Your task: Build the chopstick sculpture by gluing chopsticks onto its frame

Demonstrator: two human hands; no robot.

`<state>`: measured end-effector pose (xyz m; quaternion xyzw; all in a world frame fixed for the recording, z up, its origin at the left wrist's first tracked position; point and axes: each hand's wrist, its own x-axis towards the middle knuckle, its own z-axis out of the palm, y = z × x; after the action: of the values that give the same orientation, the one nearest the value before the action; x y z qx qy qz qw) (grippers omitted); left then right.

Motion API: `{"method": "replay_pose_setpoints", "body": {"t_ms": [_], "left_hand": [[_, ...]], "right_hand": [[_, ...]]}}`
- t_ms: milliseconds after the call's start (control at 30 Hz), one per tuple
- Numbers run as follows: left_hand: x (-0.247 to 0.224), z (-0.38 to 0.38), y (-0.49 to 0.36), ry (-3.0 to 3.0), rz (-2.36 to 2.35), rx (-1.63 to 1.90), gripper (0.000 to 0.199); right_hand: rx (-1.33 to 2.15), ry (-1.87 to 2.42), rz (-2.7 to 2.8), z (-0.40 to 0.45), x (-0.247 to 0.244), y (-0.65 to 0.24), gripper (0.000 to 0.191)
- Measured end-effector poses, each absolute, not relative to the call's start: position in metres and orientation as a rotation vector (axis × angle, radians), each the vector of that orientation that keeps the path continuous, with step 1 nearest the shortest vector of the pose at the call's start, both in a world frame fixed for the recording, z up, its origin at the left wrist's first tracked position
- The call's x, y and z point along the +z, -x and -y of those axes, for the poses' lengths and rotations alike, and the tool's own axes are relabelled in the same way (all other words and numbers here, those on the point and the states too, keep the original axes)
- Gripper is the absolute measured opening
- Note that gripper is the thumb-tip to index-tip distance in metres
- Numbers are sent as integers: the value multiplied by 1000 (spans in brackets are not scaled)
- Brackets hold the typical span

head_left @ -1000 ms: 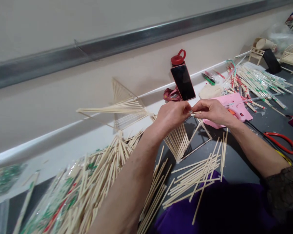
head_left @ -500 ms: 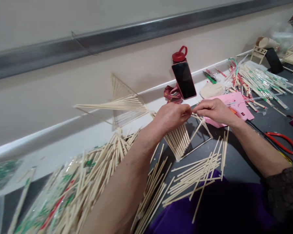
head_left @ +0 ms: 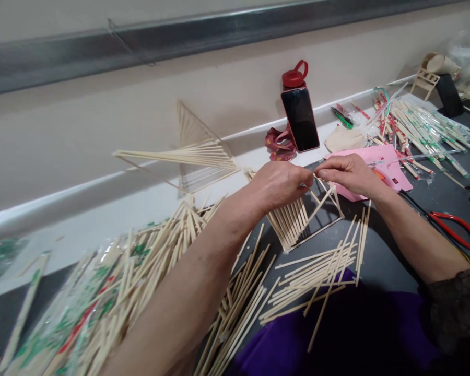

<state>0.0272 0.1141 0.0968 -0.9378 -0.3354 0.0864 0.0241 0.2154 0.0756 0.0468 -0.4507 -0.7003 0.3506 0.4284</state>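
Note:
A frame built of pale wooden sticks (head_left: 292, 222), with one side of closely spaced slats, stands on the dark table below my hands. My left hand (head_left: 285, 180) reaches over its upper edge, thumb and fingers pinched together. From the other side my right hand (head_left: 347, 171) also pinches, its fingertips almost meeting those of the left at the frame's top. Whatever lies between the fingertips is too small and covered to make out. Left of the frame, a fan-shaped stick structure (head_left: 203, 159) leans near the wall.
Loose sticks (head_left: 317, 282) lie nearest me, with a large heap of sticks (head_left: 160, 261) to the left. A phone (head_left: 301, 120) leans on a red-lidded bottle (head_left: 293, 78). At right are a pink sheet (head_left: 387, 156), wrapped chopsticks (head_left: 426, 125) and red-handled tool (head_left: 456, 227).
The view has shifted slightly, moving the surroundings a little in the picture. Both hands keep their pinches near the frame's top, with the fingertips still close together.

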Motion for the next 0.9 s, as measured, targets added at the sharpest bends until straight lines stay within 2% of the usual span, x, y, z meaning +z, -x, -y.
{"method": "replay_pose_setpoints", "body": {"t_ms": [333, 533, 633, 767, 900], "left_hand": [[98, -115, -20, 2944, 961, 281, 20], [99, -114, -19, 2936, 947, 247, 24], [100, -113, -19, 2951, 955, 235, 23], [102, -114, -18, 2971, 932, 228, 21], [101, -115, -16, 2948, 913, 230, 21]], "right_hand": [[839, 1194, 1793, -77, 43, -216, 22], [924, 1033, 1827, -73, 47, -221, 22], [1021, 896, 1867, -71, 54, -227, 28], [1085, 704, 1989, -71, 60, -236, 45], [940, 746, 2144, -67, 64, -236, 43]]}}
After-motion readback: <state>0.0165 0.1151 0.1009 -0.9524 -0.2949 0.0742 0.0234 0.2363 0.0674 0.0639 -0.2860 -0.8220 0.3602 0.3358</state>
